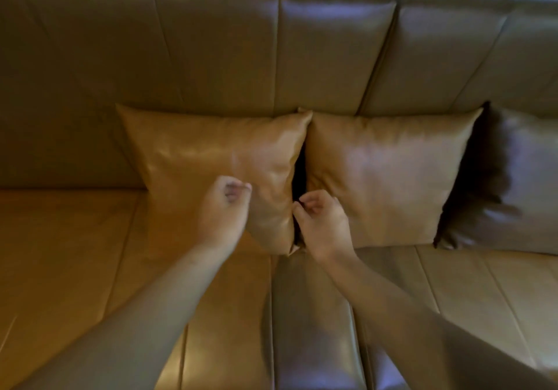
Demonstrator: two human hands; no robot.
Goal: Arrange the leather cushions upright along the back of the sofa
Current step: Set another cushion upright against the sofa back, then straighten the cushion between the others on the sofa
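A tan leather sofa (211,57) holds 3 square, glossy leather cushions upright against its back. The left hand (225,211), fingers loosely curled and holding nothing, hovers before the left cushion (193,160). The right hand (320,223), half-curled, sits at the dark gap beside the middle cushion (389,175); any grip is unclear. The darker right cushion (513,178) stands apart from both hands.

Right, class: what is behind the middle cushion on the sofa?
The sofa's leather backrest rises directly behind the middle cushion, which leans upright against it. The backrest's lower part and its join with the seat are covered by the cushion.
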